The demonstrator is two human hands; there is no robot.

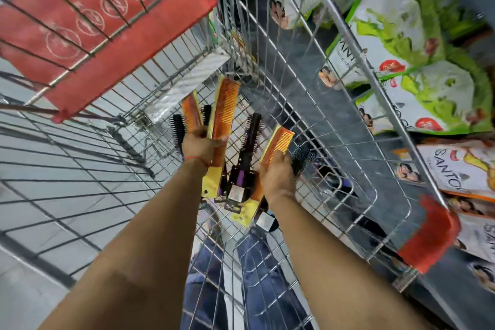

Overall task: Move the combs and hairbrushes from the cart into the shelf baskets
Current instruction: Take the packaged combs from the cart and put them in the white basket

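wire cart (294, 94), round hairbrush (253, 131) inside

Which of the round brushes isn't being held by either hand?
The black-and-purple brush between the two hands; the other brushes sit gripped alongside orange combs.

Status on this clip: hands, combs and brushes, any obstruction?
Left hand shut on orange combs and a black brush. Right hand shut on one comb and a round brush. Both inside the cart. Nothing blocking.

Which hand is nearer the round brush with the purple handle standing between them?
Right. The right hand, gripping a comb, sits just beside the brush. The left hand, holding other combs, is slightly farther off.
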